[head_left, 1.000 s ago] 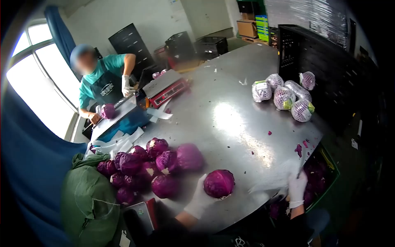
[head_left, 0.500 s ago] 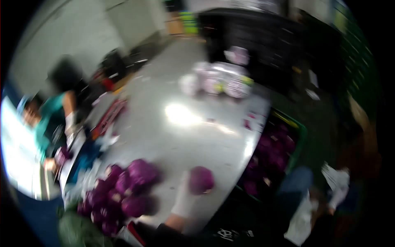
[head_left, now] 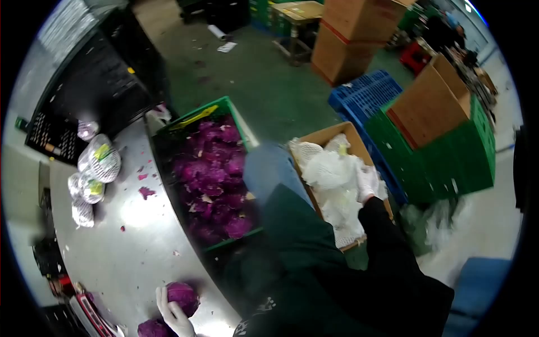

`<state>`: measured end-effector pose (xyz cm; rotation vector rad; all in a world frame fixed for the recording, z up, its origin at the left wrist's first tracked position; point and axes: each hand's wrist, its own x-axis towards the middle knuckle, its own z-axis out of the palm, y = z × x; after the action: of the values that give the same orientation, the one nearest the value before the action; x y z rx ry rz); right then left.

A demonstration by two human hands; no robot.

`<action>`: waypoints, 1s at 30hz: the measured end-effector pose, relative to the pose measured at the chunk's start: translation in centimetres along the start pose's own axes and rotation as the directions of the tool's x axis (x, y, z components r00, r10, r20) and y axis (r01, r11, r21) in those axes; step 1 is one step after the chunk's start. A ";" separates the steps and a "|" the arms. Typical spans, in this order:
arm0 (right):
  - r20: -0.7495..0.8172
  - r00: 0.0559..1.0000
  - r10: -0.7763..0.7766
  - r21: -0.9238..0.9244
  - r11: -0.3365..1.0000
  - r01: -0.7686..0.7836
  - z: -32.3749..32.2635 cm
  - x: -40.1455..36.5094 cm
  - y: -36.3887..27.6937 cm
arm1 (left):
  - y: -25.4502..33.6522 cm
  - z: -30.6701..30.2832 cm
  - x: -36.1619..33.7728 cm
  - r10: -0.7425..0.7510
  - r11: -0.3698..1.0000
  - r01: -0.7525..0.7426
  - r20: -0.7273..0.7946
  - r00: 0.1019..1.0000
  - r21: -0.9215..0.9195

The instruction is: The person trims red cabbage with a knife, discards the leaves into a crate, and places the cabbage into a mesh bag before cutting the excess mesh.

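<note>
My left hand, in a white glove, has its fingers curled round the side of a red cabbage on the metal table. Beside it, another red cabbage is partly cut off by the view's lower edge. To the right, my gloved right hand reaches into a cardboard box filled with white foam net sleeves. Its fingers look closed on the netting, though the fingertips are partly hidden among it.
A green crate of purple cabbage leaves stands between the metal table and my leg. Net-wrapped cabbages sit at the table's far end. Blue pallets, a green bin and stacked cartons stand at the right.
My view has swung right and down, bringing the box and right hand into clear sight. The left hand stays at the cabbage; the co-worker on the left has gone out of view.
</note>
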<state>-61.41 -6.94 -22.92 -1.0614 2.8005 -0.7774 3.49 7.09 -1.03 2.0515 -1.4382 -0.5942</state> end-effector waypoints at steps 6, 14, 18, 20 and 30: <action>0.186 0.982 -0.030 0.278 0.960 -0.023 -1.4 4.4 -0.5 | 1.7 -2.1 -1.3 0.023 0.978 -0.048 0.121 0.992 0.205; -0.019 0.995 -0.096 0.432 0.897 0.095 -1.4 13.8 1.9 | 1.0 -2.3 -0.3 -0.277 0.903 0.311 0.153 0.949 -0.297; 0.125 0.984 -0.130 0.487 0.872 0.053 -6.9 9.8 -8.7 | -3.0 -1.2 -1.7 -0.328 0.847 0.315 0.045 0.944 -0.429; 0.126 0.962 -0.241 0.604 0.788 0.118 -6.7 8.1 -12.3 | -3.0 -0.8 -2.2 -0.351 0.743 0.292 0.020 0.936 -0.602; 0.399 0.038 -0.916 0.871 0.392 0.298 -8.8 -28.0 -32.1 | 0.0 3.5 -3.1 -0.466 0.503 0.299 0.038 0.884 -0.811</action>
<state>-22.37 -5.87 -3.71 -1.8789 0.8495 -0.6605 0.21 9.36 -3.48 1.5733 -0.3908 -0.9835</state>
